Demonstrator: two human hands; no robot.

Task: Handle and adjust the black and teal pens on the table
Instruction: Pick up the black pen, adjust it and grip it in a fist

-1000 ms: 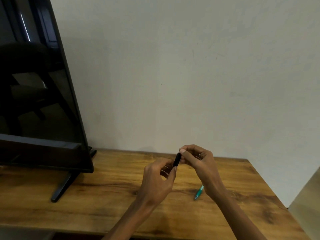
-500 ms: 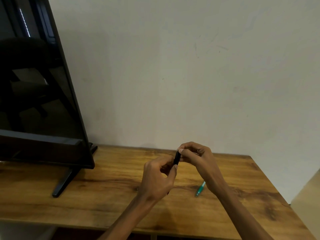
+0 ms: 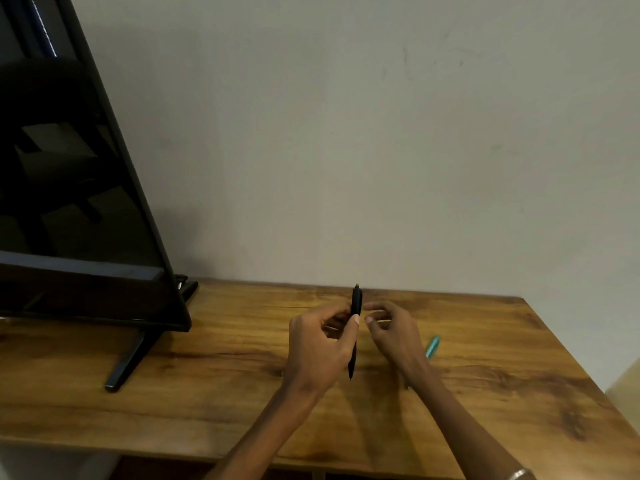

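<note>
— Above the wooden table (image 3: 207, 393), why is the black pen (image 3: 356, 306) nearly upright?
— The left hand (image 3: 320, 348) pinches it mid-barrel, thumb against fingers, probably so its top end stays reachable. The right hand (image 3: 393, 332) curls loosely just beside it, gripping nothing.
— And the teal pen (image 3: 433, 346)?
— Flat on the table, behind the right wrist.
— Any containers?
— None in view.

The surface (image 3: 214, 382) is wood with a warm brown grain, dark knots and a soft sheen. The black pen (image 3: 356, 304) looks like smooth plastic, mostly matt. The teal pen (image 3: 433, 345) near the right edge is glossy plastic. The screen (image 3: 69, 168) at the left edge is glossy and mirror-like, its stand (image 3: 128, 362) dark and satin. The wall (image 3: 346, 133) is matt, faintly scuffed paint. A metallic bracelet (image 3: 518, 474) shines.
</note>
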